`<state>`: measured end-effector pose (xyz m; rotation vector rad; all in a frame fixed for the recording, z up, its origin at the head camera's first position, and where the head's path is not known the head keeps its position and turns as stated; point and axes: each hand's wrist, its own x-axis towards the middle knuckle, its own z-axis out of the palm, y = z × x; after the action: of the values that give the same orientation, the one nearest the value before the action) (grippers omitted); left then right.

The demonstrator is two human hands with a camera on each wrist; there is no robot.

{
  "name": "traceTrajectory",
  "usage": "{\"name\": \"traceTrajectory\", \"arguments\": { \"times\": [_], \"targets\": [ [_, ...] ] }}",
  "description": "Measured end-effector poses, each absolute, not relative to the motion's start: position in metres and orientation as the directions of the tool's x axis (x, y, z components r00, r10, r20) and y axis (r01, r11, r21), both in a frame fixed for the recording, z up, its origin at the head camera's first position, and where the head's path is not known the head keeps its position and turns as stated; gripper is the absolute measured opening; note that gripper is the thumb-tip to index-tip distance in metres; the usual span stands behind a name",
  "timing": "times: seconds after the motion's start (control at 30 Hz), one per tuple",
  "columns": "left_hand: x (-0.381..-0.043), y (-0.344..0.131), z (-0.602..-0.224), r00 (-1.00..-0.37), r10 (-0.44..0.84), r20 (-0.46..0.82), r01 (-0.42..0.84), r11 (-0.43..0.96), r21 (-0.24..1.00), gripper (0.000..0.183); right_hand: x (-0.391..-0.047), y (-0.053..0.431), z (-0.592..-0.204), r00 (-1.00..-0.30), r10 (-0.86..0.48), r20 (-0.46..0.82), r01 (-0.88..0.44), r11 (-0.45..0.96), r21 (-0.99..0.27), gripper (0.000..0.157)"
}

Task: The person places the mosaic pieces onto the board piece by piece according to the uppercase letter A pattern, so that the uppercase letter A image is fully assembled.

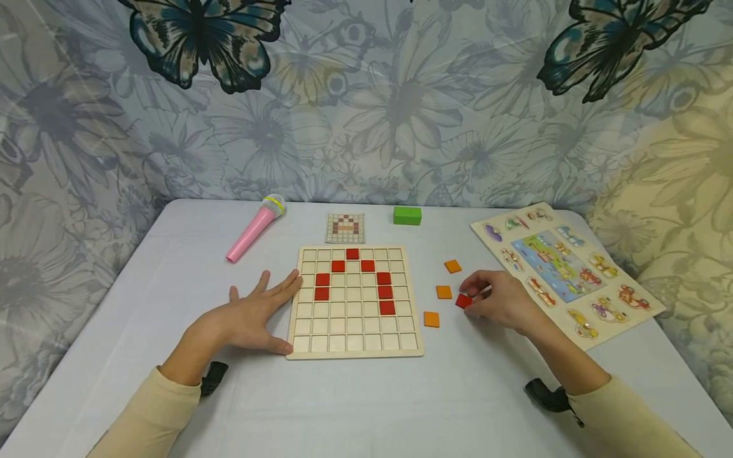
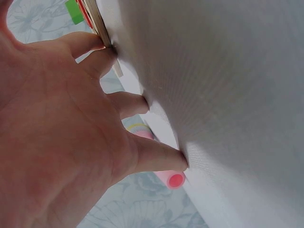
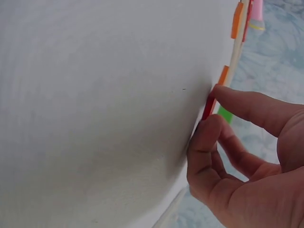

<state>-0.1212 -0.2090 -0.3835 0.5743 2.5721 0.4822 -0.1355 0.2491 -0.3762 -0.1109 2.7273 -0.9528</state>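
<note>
A wooden grid board (image 1: 347, 355) lies in the middle of the table, with several red square tiles (image 1: 352, 254) set in its cells in an arch-like pattern. My left hand (image 1: 246, 319) has its fingers spread, and its thumb and a fingertip touch the board's left edge. To the right of the board, my right hand (image 1: 501, 299) pinches a red square tile (image 1: 463, 301) between thumb and fingers. In the right wrist view that red tile (image 3: 208, 108) is held close over the white cloth. Three orange tiles (image 1: 443, 292) lie between the board and my right hand.
A small pattern card (image 1: 345, 240) lies behind the board, beside a green block (image 1: 407, 215). A pink toy microphone (image 1: 252, 234) rests at the back left. At the right, a picture puzzle board (image 1: 504, 238) lies at an angle, close to my right hand.
</note>
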Motion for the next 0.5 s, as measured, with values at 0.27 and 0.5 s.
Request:
{"name": "traceTrajectory", "arguments": {
  "times": [0.27,0.5],
  "targets": [
    [-0.1210,-0.2092,-0.3840,-0.808,0.473,-0.351,0.315,0.851,0.421,0.120,-0.1355,0.2474,-0.3776,-0.964,-0.127,-0.233,0.045,0.787,-0.615,0.030],
    [-0.1210,-0.2090,-0.3843,-0.810,0.471,-0.351,0.315,0.852,0.418,0.120,-0.1358,0.2479,-0.3801,-0.963,-0.126,-0.239,0.046,0.794,-0.606,0.027]
  ]
}}
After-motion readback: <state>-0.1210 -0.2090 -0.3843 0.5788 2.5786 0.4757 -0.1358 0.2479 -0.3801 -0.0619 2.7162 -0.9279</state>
